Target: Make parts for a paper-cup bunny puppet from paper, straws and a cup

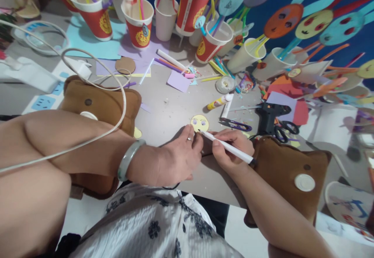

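A round yellow paper face point(200, 122) with two purple lashed eyes lies on the table in front of me. My left hand point(181, 152), wearing a ring, holds its lower edge down with bent fingertips. A white marker pen point(230, 148) is gripped in my right hand point(233, 145), its dark tip touching the lower part of the face. Just beyond the right hand are dark-handled scissors point(236, 124) and a yellow glue stick point(218, 102). The underside of the left fingers is hidden.
Paper cups point(137, 24) with straws and paper faces line the back. A black glue gun point(270, 113) lies to the right. Brown cushions point(102, 98) flank my arms, and a white cable point(124, 106) loops over the left forearm. Paper scraps point(179, 81) lie mid-table.
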A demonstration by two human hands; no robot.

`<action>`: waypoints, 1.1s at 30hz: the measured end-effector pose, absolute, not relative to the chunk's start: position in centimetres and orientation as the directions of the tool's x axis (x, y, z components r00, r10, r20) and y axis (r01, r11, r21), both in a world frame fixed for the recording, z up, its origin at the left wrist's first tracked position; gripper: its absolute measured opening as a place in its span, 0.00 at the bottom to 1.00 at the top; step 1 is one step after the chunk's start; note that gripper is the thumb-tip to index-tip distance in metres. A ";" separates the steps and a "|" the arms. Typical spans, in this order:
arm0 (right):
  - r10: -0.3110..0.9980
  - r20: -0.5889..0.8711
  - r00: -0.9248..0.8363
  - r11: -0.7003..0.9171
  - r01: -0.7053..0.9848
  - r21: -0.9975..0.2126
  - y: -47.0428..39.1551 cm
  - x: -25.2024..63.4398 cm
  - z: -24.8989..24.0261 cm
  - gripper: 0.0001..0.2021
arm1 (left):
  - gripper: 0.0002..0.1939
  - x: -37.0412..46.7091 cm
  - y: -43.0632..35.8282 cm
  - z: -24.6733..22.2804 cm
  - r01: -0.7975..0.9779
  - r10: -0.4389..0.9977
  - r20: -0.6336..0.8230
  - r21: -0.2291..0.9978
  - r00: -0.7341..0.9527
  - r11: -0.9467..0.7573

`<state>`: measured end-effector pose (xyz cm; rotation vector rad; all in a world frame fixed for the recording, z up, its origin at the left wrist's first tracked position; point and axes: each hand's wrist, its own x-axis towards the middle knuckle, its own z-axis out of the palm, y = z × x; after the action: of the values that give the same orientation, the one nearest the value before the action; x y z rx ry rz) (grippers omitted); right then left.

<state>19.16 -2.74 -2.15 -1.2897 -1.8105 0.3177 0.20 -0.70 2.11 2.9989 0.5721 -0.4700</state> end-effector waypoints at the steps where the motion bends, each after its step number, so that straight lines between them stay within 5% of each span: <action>1: 0.862 0.498 -0.094 0.436 0.640 -0.633 -2.7 19.1 -2.1 0.05 | 0.42 0.2 -0.7 2.1 0.365 0.349 -0.300 -0.003 0.888 -0.931; 12: 0.867 0.492 -0.081 0.350 0.801 -0.485 -2.5 18.8 -1.7 0.04 | 0.40 0.1 -0.8 2.4 0.380 0.359 -0.301 0.012 0.884 -0.925; 33: 0.864 0.495 -0.093 0.362 0.797 -0.483 -2.4 18.9 -1.8 0.02 | 0.38 0.1 -0.7 2.5 0.379 0.358 -0.299 0.013 0.884 -0.925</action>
<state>18.91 -2.38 -1.84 -1.4442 -1.8927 0.1159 0.11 -0.70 2.54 2.9805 0.5839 -0.4530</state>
